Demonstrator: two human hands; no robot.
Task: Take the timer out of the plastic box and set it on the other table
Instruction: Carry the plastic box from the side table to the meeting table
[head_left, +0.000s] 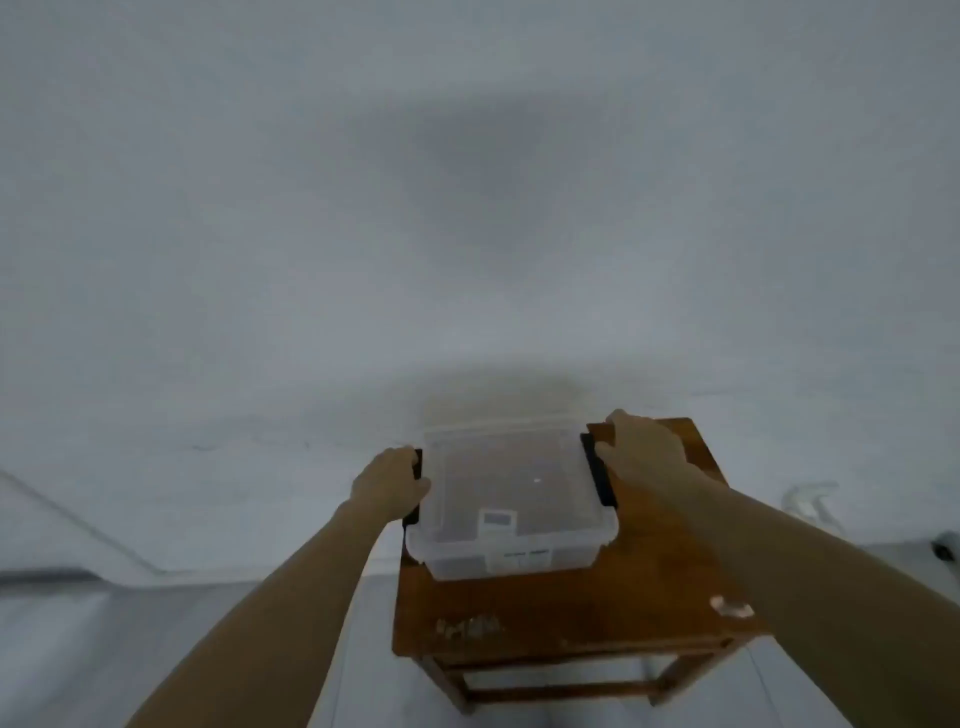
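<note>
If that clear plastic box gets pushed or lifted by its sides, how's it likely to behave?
The plastic box is probably light: through the clear lid only one small white item, likely the timer, shows. It sits flat on the wooden table, so pushing should slide it, not tip it. Both hands rest on black side latches, so it should lift evenly.

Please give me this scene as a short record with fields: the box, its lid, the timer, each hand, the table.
box: clear plastic box, on the wooden table, toward its far left part
lid: on the box, it looks closed
latches: black, one on each side
timer: small white thing seen through the lid near the front; blurred
left hand: left hand on the left latch
right hand: right hand on the right latch
other table: not in view
</note>
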